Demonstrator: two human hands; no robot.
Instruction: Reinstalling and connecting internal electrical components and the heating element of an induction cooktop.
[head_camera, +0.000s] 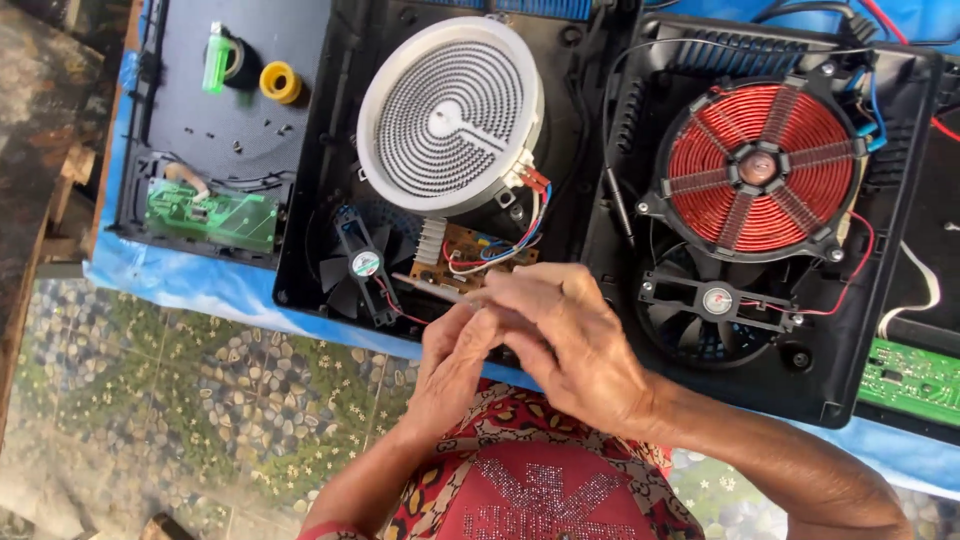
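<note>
- Over the near edge of the open black cooker case (320, 200), the left hand (450, 365) and right hand (575, 345) meet, fingers pinched shut on a thin pale stick (432, 288).
- That case holds a white coil heater (450, 115), a small fan (362, 265) and a brown circuit board (470, 255).
- Beside it, a second case (900, 330) holds a red copper coil (757, 168) above a larger fan (715, 305).

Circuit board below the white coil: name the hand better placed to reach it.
Probably left: the left hand pinches the thin rod beside the circuit board; the right hand lies farther right.
</note>
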